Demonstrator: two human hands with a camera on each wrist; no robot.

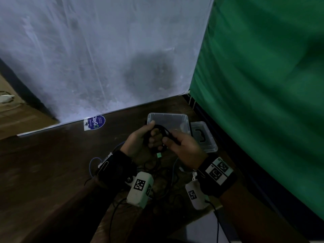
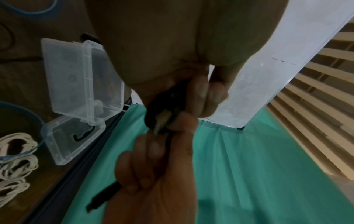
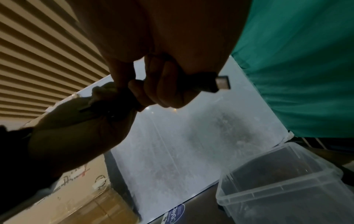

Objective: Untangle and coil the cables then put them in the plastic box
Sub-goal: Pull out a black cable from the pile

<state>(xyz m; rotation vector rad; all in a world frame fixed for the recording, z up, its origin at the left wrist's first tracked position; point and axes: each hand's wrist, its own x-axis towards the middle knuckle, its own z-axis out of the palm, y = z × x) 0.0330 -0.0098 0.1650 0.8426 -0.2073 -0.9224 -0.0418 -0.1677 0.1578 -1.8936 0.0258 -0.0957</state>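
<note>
Black cable (image 1: 158, 133) sits bunched in loops between both hands, held above the wooden table (image 1: 52, 155) just in front of the plastic box (image 1: 186, 120). The left hand (image 1: 140, 139) has its fingers curled round the gathered loops, thumb on top; the right hand (image 1: 182, 146) pinches the free end near its metal USB plug (image 3: 223, 82), which pokes out past the knuckles in the right wrist view. A cable like this should be light, limp and a little springy, so the loops will likely pop open unless the bundle is gripped across all turns at once; the stiff plug ends are the surest places to take hold.

Beyond the hands I count one open clear box, with nothing visible inside it, and one lid (image 1: 204, 137) lying beside it on the right. Below the wrists lie more loose cables: at least one blue cable (image 1: 91, 166) and several dark ones I cannot count. The left wrist view shows three white coils (image 2: 17, 160).
</note>
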